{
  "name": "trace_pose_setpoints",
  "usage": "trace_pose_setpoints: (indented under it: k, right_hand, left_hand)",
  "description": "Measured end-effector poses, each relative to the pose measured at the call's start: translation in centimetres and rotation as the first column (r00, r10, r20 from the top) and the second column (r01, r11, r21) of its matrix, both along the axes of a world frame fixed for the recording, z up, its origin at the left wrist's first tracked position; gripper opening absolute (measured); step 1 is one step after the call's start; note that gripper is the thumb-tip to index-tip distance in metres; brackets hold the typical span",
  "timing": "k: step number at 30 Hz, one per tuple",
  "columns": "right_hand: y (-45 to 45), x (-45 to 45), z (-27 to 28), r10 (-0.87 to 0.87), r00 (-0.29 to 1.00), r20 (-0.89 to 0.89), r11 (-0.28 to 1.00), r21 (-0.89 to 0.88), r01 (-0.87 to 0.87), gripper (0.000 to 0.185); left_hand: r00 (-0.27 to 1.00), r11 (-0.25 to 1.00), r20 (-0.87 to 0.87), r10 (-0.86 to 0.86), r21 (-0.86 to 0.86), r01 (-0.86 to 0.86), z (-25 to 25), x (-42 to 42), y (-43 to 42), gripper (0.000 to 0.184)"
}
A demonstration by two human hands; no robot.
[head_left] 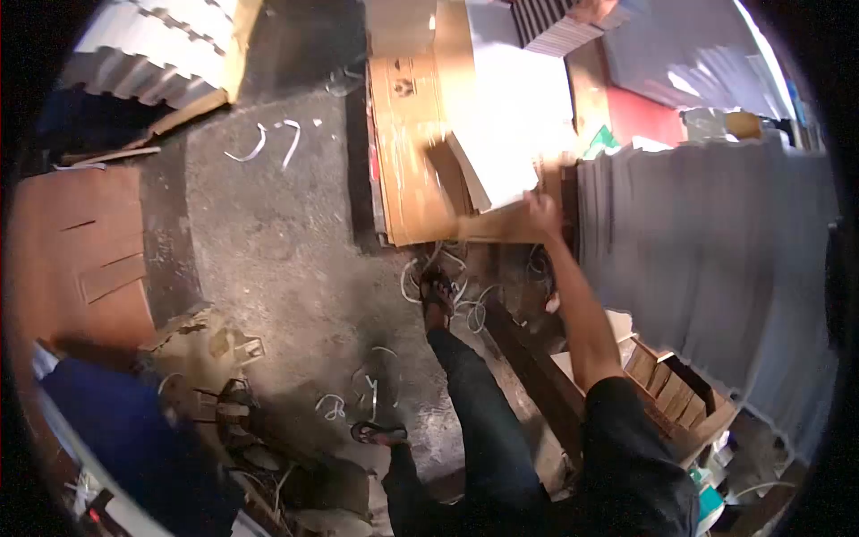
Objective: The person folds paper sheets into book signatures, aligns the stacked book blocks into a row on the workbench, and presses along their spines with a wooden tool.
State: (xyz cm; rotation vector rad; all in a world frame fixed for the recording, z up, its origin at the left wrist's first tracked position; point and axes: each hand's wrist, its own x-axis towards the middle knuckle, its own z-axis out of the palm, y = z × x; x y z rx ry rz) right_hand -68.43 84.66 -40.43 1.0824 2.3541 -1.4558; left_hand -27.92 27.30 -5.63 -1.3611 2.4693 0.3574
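Note:
My right arm reaches forward, and my right hand [543, 217] is at the near right corner of a stack of white paper [514, 134]. Its fingers look closed on the edge, though they are blurred. Strong glare washes out the top of the stack. The stack's left side is tilted and casts a shadow on the brown cardboard [407, 152] beneath it. My left hand does not show.
Beyond stands a striped stack [546, 27] with a skin-toned patch, perhaps another hand. Tall grey stacks [689, 242] rise at right, above an open carton [671, 385]. Brown boards [98, 251] lie left. Loose white strapping [474, 309] lies around my foot [437, 295].

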Motion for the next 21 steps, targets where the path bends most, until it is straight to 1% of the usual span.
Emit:
trace_pose_setpoints:
  k: [1, 2, 3, 4, 6, 7, 9, 11, 12, 13, 15, 16, 18, 19, 21]
  right_hand:
    - [0.9, -3.0, 0.7, -0.052, 0.985, 0.164, 0.997, -0.041, 0.06, 0.075]
    - [0.7, -4.0, -0.3, -0.178, 0.935, 0.306, 0.926, -0.271, 0.265, 0.086]
    - [1.4, -3.6, -2.5, -0.173, 0.933, 0.316, 0.863, -0.408, 0.298, 0.099]
    - [-0.2, -3.4, -1.9, -0.242, 0.916, 0.321, 0.802, -0.465, 0.375, 0.095]
    - [-2.7, -2.7, -2.6, -0.309, 0.888, 0.34, 0.727, -0.517, 0.451, 0.091]
    - [-3.6, -2.1, -4.8, -0.375, 0.885, 0.275, 0.658, -0.594, 0.463, 0.086]
    - [-4.9, -1.9, -7.7, -0.433, 0.873, 0.226, 0.581, -0.67, 0.462, 0.081]
    - [-6.0, -1.8, -9.5, -0.563, 0.82, 0.103, 0.372, -0.855, 0.363, 0.068]
    - [-6.5, -2.4, -10.0, -0.546, 0.837, -0.05, 0.409, -0.887, 0.213, 0.062]
    - [-6.9, -2.6, -9.6, -0.543, 0.839, -0.048, 0.41, -0.887, 0.214, 0.062]
    - [-7.3, -2.8, -8.7, -0.61, 0.792, 0.03, 0.485, -0.776, 0.403, 0.062]
    - [-7.1, -2.7, -8.8, -0.606, 0.795, 0.026, 0.487, -0.778, 0.397, 0.062]
    - [-6.9, -2.4, -8.3, -0.597, 0.79, 0.142, 0.39, -0.809, 0.44, 0.062]
    - [-7.1, -2.7, -8.0, -0.592, 0.793, 0.141, 0.389, -0.812, 0.434, 0.062]
    - [-7.0, -3.5, -7.0, -0.625, 0.752, 0.208, 0.265, -0.85, 0.455, 0.062]
  left_hand:
    - [1.0, 1.0, 0.028, 0.002, 0.003, -0.002, -0.8, -0.1, -0.1, 0.069]
    - [0.997, 1.0, 0.079, 0.015, -0.014, -0.014, -1.1, -0.9, 0.4, 0.069]
    - [0.995, 1.0, 0.101, 0.025, -0.009, -0.024, -1.3, -1.0, 0.7, 0.069]
    - [0.993, 0.999, 0.114, 0.037, -0.011, -0.036, -1.8, -0.9, 0.8, 0.07]
    - [0.989, 0.999, 0.14, 0.054, -0.007, -0.054, -2.4, -1.0, 0.7, 0.07]
    - [0.987, 0.998, 0.148, 0.059, -0.014, -0.058, -2.5, -1.0, 0.6, 0.071]
    - [0.983, 0.997, 0.165, 0.077, -0.021, -0.074, -2.6, -0.9, 0.5, 0.071]
    - [0.979, 0.996, 0.184, 0.092, -0.025, -0.089, -2.6, -0.7, 0.4, 0.072]
    - [0.977, 0.995, 0.188, 0.097, -0.022, -0.095, -2.9, -0.7, 0.4, 0.072]
    - [0.976, 0.995, 0.193, 0.103, -0.023, -0.1, -3.1, -0.6, 0.3, 0.072]
    - [0.974, 0.994, 0.197, 0.109, -0.024, -0.106, -3.7, -0.6, 0.3, 0.073]
    - [0.973, 0.994, 0.203, 0.113, -0.021, -0.111, -3.9, -0.4, 0.3, 0.073]
    - [0.972, 0.992, 0.199, 0.123, -0.019, -0.122, -4.2, -0.3, 0.2, 0.074]
    - [0.972, 0.992, 0.2, 0.127, -0.02, -0.125, -4.3, -0.2, 0.1, 0.074]
    - [0.97, 0.991, 0.201, 0.134, -0.017, -0.133, -4.4, -0.1, 0.0, 0.075]
